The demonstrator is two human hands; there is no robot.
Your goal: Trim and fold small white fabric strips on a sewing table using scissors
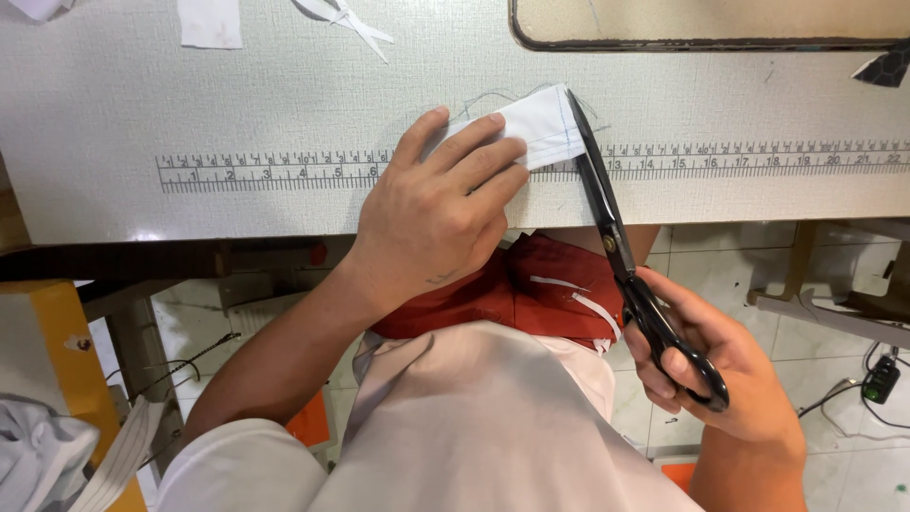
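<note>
- At the near edge of a pale worktable, right hand closed through the loops of black scissors, fingers wrapped tight round the handles, blades nearly together and laid along a thin blue line drawn across a folded white fabric piece.
- Pressed flat on that same piece, left hand, palm down, fingers spread and gripping nothing, apparently pinning the cloth so it cannot shift under the blades.
- Set against a printed ruler strip running along the table surface, the fabric's lower edge, seemingly lined up there for measuring; only the right-hand end of the cloth showing, the rest covered by the fingers.
- Trailing off the cloth's top edge, a few loose threads, too fine to follow.
- Lying over the lap below the table edge, red cloth with narrow white strips on it, partly masked by the forearm and a pale shirt.
- Scattered at the far side, white offcuts and a knotted strip, cut off by the upper border.
- Cropped at the top right, a dark-rimmed recessed panel, purpose hard to make out.
- Below left, a yellow frame and bundled pale fabric; below right, tiled floor with a cable and a small black device, details unclear.
</note>
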